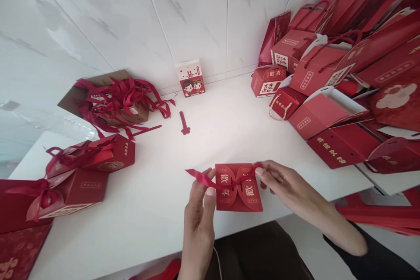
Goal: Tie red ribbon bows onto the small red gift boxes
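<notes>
A small red gift box (239,189) with gold characters on its rounded top flaps stands near the front edge of the white table (170,175). A red ribbon (213,181) runs across its top. My left hand (200,210) pinches the ribbon's left part between thumb and fingers. My right hand (278,181) pinches the ribbon's right end at the box's upper right corner. Both hands are closed on the ribbon, one on each side of the box.
Two finished ribbon-tied boxes (88,157) sit at the left. A cardboard box of loose red ribbons (121,98) lies behind them. A single ribbon strip (184,123) lies mid-table. A cartoon-printed box (190,78) leans on the wall. Several red boxes and bags (331,78) pile up at the right.
</notes>
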The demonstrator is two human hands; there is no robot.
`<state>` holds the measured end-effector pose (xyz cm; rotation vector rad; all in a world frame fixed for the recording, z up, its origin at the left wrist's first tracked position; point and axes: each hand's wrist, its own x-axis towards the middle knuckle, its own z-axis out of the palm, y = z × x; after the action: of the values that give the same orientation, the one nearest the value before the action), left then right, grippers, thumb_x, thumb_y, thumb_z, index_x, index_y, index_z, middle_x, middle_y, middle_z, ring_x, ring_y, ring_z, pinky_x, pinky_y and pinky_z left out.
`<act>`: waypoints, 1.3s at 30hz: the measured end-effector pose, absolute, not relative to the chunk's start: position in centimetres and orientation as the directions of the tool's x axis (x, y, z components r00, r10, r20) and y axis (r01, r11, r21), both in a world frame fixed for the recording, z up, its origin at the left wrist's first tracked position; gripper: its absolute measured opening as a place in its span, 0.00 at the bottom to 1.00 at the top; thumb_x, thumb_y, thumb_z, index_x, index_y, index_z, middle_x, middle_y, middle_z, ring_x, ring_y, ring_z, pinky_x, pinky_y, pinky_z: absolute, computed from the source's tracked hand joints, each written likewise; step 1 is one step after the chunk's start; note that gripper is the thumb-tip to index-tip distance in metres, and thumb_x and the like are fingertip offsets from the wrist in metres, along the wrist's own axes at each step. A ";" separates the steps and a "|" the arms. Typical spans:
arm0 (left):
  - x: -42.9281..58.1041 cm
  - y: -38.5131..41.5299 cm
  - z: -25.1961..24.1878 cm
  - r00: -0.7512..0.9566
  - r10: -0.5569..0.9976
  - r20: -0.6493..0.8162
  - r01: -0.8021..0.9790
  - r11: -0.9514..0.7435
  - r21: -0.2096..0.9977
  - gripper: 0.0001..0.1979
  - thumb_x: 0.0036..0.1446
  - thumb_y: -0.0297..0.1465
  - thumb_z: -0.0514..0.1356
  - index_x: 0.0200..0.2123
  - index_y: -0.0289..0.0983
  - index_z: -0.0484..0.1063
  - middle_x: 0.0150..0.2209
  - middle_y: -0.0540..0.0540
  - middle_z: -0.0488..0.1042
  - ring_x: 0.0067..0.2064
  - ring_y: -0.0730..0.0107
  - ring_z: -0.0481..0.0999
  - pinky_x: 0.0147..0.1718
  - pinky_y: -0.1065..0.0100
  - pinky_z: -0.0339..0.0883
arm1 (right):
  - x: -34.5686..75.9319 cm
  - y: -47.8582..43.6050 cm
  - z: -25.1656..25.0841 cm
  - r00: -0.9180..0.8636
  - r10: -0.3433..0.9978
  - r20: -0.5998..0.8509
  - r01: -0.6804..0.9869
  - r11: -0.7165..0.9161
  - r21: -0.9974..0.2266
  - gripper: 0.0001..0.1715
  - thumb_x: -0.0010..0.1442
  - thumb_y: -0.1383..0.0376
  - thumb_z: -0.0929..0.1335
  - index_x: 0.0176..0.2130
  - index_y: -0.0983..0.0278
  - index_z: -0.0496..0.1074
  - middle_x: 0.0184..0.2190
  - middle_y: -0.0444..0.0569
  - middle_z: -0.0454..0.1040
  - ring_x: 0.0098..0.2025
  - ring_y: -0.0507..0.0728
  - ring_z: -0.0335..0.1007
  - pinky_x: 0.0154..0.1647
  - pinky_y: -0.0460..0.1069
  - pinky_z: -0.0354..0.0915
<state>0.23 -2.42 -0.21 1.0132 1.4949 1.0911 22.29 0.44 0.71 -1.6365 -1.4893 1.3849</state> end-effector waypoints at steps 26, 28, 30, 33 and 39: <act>1.4 -1.0 1.1 -0.352 0.936 0.027 0.365 0.111 0.925 0.12 0.59 0.45 0.66 0.36 0.44 0.81 0.38 0.50 0.83 0.44 0.59 0.79 0.41 0.61 0.70 | 18.6 1.1 2.3 -0.050 0.987 0.152 0.500 0.157 -0.851 0.11 0.69 0.65 0.69 0.51 0.60 0.68 0.37 0.44 0.77 0.36 0.54 0.74 0.39 0.49 0.70; 1.4 -0.6 1.9 -0.163 0.971 0.173 0.566 -0.052 0.823 0.11 0.63 0.40 0.63 0.31 0.42 0.79 0.31 0.50 0.81 0.37 0.61 0.77 0.38 0.60 0.67 | 18.9 1.3 2.7 -0.184 0.947 0.265 0.541 0.323 -0.777 0.11 0.71 0.67 0.67 0.54 0.60 0.68 0.42 0.47 0.77 0.42 0.55 0.74 0.46 0.51 0.70; 1.5 -0.1 2.5 0.076 0.953 0.293 0.690 -0.262 0.674 0.11 0.66 0.32 0.59 0.29 0.41 0.76 0.27 0.51 0.77 0.32 0.65 0.72 0.39 0.59 0.64 | 19.2 1.5 3.0 -0.362 0.874 0.323 0.522 0.477 -0.707 0.15 0.73 0.70 0.63 0.56 0.59 0.69 0.43 0.49 0.76 0.44 0.57 0.73 0.49 0.53 0.70; 1.5 0.1 2.9 0.259 0.894 0.366 0.716 -0.432 0.548 0.10 0.66 0.24 0.57 0.32 0.39 0.73 0.26 0.52 0.73 0.31 0.68 0.69 0.42 0.58 0.62 | 19.7 1.8 3.2 -0.484 0.814 0.322 0.477 0.553 -0.683 0.14 0.73 0.73 0.62 0.52 0.61 0.72 0.40 0.49 0.74 0.43 0.57 0.72 0.46 0.51 0.70; 1.1 -0.5 2.7 0.236 0.927 0.290 0.642 -0.373 0.670 0.21 0.65 0.25 0.60 0.60 0.40 0.65 0.42 0.47 0.76 0.43 0.63 0.72 0.46 0.59 0.66 | 20.4 1.9 3.0 -0.448 0.836 0.316 0.509 0.530 -0.679 0.09 0.73 0.72 0.63 0.46 0.61 0.69 0.38 0.46 0.72 0.42 0.54 0.70 0.43 0.49 0.67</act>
<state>1.08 -0.49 2.71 2.1026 1.4397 0.9357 20.43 1.87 2.97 -1.0859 -2.1322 0.6638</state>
